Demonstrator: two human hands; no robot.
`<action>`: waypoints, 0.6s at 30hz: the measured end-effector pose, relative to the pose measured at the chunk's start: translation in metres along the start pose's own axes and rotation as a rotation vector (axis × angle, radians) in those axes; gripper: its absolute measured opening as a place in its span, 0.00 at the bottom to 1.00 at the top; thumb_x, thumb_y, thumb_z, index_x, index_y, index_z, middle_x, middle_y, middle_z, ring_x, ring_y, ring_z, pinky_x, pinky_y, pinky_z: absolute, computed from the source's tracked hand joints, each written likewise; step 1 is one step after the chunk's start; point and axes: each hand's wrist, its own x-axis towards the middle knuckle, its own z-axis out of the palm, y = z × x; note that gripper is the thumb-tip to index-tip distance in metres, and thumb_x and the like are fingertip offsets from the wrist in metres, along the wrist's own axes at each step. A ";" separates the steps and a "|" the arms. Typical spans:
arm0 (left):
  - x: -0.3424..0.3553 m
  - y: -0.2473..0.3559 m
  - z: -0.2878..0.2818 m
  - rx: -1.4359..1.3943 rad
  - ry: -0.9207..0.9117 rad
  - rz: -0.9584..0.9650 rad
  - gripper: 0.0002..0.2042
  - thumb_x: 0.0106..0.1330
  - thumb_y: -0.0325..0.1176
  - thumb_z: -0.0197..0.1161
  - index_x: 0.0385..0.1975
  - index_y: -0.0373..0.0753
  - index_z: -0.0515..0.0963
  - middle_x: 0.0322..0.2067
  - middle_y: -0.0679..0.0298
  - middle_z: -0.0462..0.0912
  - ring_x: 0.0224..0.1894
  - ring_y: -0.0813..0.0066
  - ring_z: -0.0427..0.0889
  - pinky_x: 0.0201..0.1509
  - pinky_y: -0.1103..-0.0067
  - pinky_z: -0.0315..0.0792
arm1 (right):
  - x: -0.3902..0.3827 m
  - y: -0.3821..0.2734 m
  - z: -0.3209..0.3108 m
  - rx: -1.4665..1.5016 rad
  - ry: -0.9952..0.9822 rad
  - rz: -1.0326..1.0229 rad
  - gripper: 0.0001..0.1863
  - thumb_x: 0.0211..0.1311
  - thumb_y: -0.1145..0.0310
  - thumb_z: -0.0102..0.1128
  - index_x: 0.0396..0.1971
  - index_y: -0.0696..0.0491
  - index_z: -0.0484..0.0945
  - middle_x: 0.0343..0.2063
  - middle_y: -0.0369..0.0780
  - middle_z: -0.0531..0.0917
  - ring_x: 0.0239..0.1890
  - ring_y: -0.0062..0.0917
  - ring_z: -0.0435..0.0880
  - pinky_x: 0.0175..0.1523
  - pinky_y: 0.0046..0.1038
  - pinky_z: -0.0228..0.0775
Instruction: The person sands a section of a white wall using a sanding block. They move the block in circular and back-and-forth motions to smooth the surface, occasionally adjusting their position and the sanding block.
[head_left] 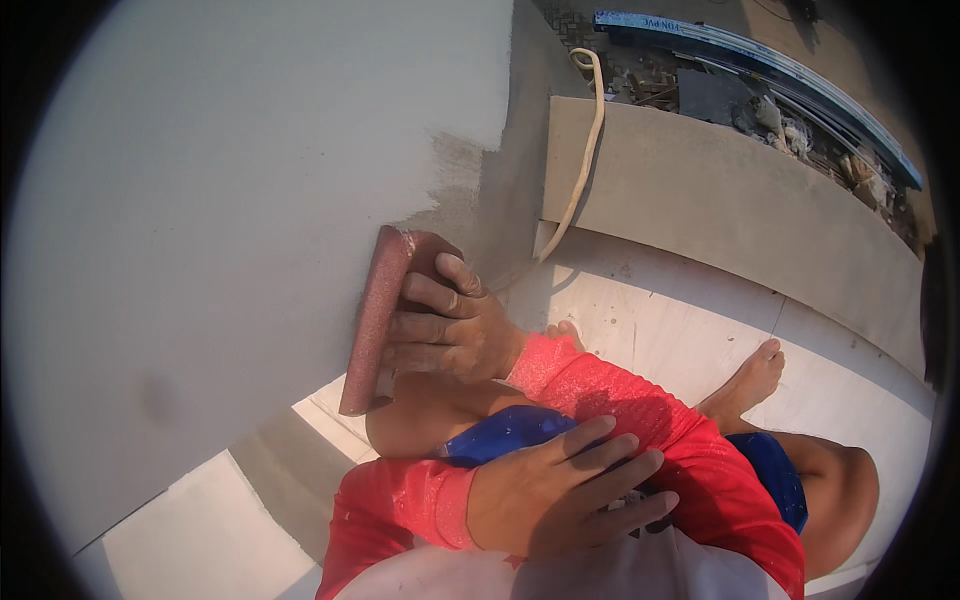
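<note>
- The right hand [450,330] grips a reddish-brown, rough-faced rectangular sanding block [375,320], fingers wrapped over its back, pressing its long face flat against the pale grey plastered wall [220,200].
- The block stands nearly upright at the wall's outer corner, just below a darker grey patch [490,190] (unsmoothed plaster, by its look).
- The left hand [570,485] holds nothing; it lies flat, fingers spread, on the red sleeve [640,400] over the blue shorts [500,430].
- A cream hose [585,150] hangs over the concrete parapet [740,210]; a bare foot [750,375] rests on the white tiled floor [680,320].
</note>
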 end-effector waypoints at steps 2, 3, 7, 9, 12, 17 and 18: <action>0.004 -0.013 0.003 0.134 0.003 -0.025 0.24 0.61 0.38 0.64 0.59 0.41 0.80 0.56 0.52 0.80 0.58 0.57 0.77 0.65 0.64 0.72 | -0.084 0.026 -0.012 -0.200 -0.346 0.173 0.25 0.65 0.61 0.61 0.63 0.39 0.77 0.70 0.27 0.73 0.78 0.36 0.60 0.83 0.52 0.35; -0.005 -0.012 0.011 0.182 0.005 -0.072 0.24 0.60 0.37 0.64 0.59 0.42 0.80 0.56 0.53 0.80 0.57 0.58 0.77 0.64 0.64 0.73 | -0.084 0.022 -0.016 -0.141 -0.288 0.183 0.25 0.64 0.62 0.63 0.62 0.39 0.77 0.67 0.28 0.75 0.77 0.37 0.62 0.82 0.53 0.39; -0.025 0.006 0.009 0.190 0.015 -0.121 0.24 0.58 0.37 0.66 0.57 0.45 0.82 0.55 0.58 0.81 0.58 0.59 0.78 0.64 0.64 0.72 | -0.038 0.006 -0.031 -0.025 -0.048 0.204 0.29 0.58 0.68 0.72 0.60 0.39 0.76 0.58 0.32 0.78 0.68 0.40 0.71 0.76 0.53 0.55; -0.022 0.005 -0.001 0.134 0.100 -0.070 0.23 0.61 0.38 0.63 0.58 0.43 0.80 0.55 0.55 0.80 0.58 0.56 0.78 0.68 0.62 0.68 | -0.016 0.008 -0.035 -0.034 0.018 0.166 0.36 0.53 0.71 0.76 0.63 0.39 0.72 0.54 0.35 0.75 0.60 0.44 0.75 0.66 0.50 0.70; -0.021 -0.001 -0.028 0.153 0.189 -0.062 0.24 0.60 0.39 0.64 0.58 0.42 0.79 0.55 0.53 0.80 0.57 0.55 0.80 0.67 0.61 0.69 | -0.002 0.020 -0.036 0.104 0.044 0.207 0.40 0.51 0.70 0.77 0.66 0.40 0.70 0.55 0.37 0.74 0.60 0.44 0.76 0.62 0.47 0.73; -0.036 -0.031 -0.053 0.113 0.378 -0.110 0.26 0.69 0.50 0.66 0.60 0.37 0.77 0.57 0.50 0.81 0.57 0.52 0.83 0.62 0.59 0.77 | 0.014 0.040 -0.099 0.048 -0.043 0.344 0.26 0.54 0.82 0.63 0.56 0.55 0.81 0.46 0.43 0.83 0.47 0.33 0.84 0.56 0.29 0.77; -0.037 -0.038 -0.050 0.019 0.437 -0.134 0.27 0.72 0.50 0.64 0.62 0.36 0.75 0.59 0.47 0.79 0.58 0.51 0.82 0.62 0.58 0.77 | 0.022 0.040 -0.116 -0.016 0.037 0.469 0.22 0.57 0.83 0.57 0.53 0.57 0.82 0.44 0.43 0.85 0.44 0.31 0.85 0.54 0.26 0.78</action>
